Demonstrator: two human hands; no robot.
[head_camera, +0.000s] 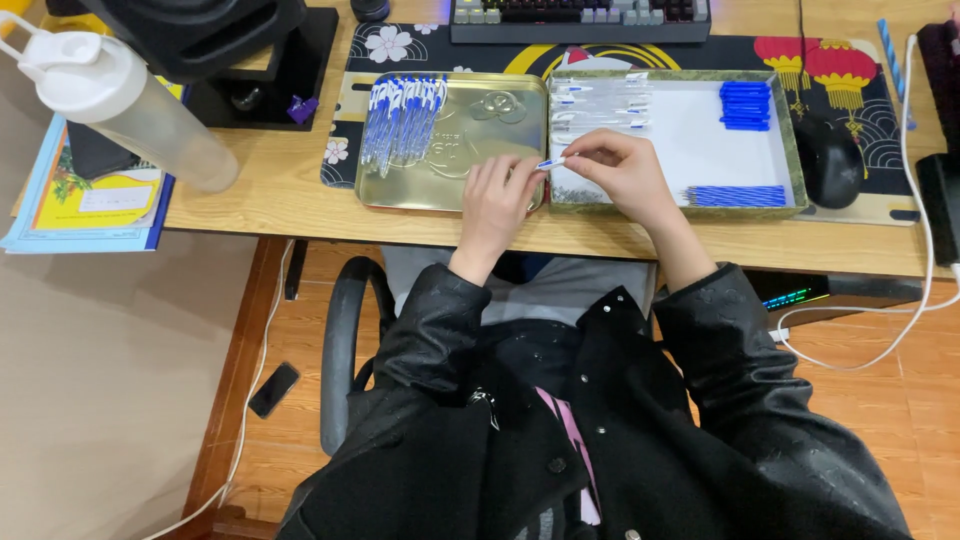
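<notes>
My left hand (497, 205) and my right hand (618, 170) meet over the seam between two trays, both pinching a small pen with a blue cap (551, 162). The gold metal tray (480, 190) on the left holds a pile of several assembled blue-and-clear pens (402, 120). The green-rimmed tray with a white floor (795, 150) on the right holds clear pen barrels (598, 105), a stack of blue caps (746, 104) and a row of blue refills (735, 196).
A black mouse (828, 160) lies right of the trays, a keyboard (580, 18) behind them. A clear bottle with a white cap (130, 105) lies at left over books (90, 195). A white cable (915, 200) hangs at right. A phone (272, 389) lies on the floor.
</notes>
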